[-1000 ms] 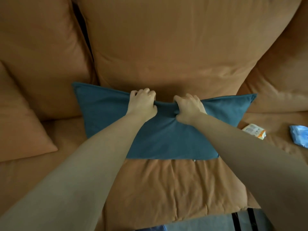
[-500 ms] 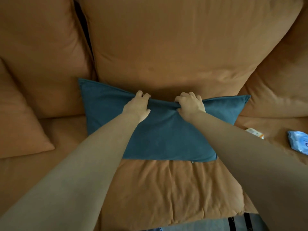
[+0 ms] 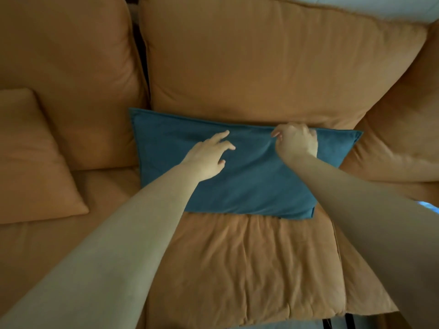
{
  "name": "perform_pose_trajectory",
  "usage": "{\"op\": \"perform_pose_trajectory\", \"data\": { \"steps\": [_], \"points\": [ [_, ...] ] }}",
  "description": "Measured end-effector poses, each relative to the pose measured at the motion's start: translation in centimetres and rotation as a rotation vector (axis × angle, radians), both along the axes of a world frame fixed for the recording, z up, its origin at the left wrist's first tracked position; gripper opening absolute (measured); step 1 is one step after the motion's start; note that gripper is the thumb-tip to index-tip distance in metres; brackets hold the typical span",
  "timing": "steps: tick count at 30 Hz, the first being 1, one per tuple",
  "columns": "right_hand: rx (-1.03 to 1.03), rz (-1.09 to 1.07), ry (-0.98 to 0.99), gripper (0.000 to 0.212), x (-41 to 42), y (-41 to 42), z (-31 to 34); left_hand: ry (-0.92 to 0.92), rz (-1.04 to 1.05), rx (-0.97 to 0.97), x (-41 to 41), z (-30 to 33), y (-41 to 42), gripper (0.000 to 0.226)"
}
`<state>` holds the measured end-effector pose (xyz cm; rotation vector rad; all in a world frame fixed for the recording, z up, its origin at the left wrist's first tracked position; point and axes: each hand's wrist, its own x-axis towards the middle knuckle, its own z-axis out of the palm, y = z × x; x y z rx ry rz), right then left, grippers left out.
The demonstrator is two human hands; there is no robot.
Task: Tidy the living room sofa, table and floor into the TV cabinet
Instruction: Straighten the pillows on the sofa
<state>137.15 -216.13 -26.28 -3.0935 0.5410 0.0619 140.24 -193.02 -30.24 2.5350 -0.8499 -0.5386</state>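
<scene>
The right hand (image 3: 297,141) has its fingers (image 3: 276,134) curled over the top edge of the blue pillow (image 3: 249,181), pinching the fabric, probably to stand it straight. The left hand (image 3: 206,157) hovers with fingers spread wide, holding nothing, just over the pillow's face. The pillow, plain teal and rectangular, leans against the orange sofa's back cushion (image 3: 249,67), resting on the wrinkled seat cushion (image 3: 237,257).

No text, label, brand, number or sign can be read anywhere here.
</scene>
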Motion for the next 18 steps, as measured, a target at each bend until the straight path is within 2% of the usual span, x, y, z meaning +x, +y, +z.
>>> {"op": "perform_pose_trajectory", "data": {
  "steps": [6,11,16,18],
  "points": [
    [0.277,0.060,0.296,0.044,-0.8,7.0,-2.1,-0.007,-0.010,0.092,-0.3,0.8,5.1,0.048],
    [0.402,0.167,0.444,0.054,0.2,15.1,-4.7,-0.020,0.099,0.119,0.3,0.9,12.7,0.044],
    [0.437,0.292,0.507,0.056,2.2,24.3,-6.3,0.040,0.306,0.049,-0.7,-0.4,21.7,0.069],
    [0.440,0.357,0.539,0.057,3.0,27.9,-6.6,0.032,0.366,0.076,-1.3,-1.1,25.2,0.074]
  ]
}}
